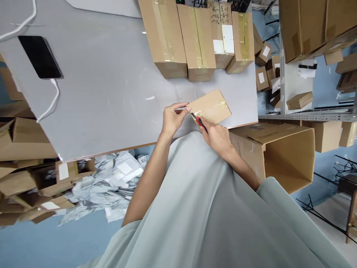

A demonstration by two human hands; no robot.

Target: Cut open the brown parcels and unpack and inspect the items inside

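Observation:
A small taped cardboard box (209,102) lies near the front edge of the grey-white table. At its left corner my left hand (174,118) has thumb and fingertips closed together, gripping that corner. My right hand (216,136) is wrapped around a red and black box cutter (200,121). The cutter's tip points up and left, close to my left fingertips at the taped end of the box. Whether the blade touches the tape is too small to tell. Clear tape also shines along the box's right side.
Several larger taped cartons (196,44) stand along the table's back. A black phone (41,57) with a white cable lies at the left. An open carton (288,158) sits below the table's right end. Opened boxes and crumpled grey packaging (111,182) are heaped on the floor.

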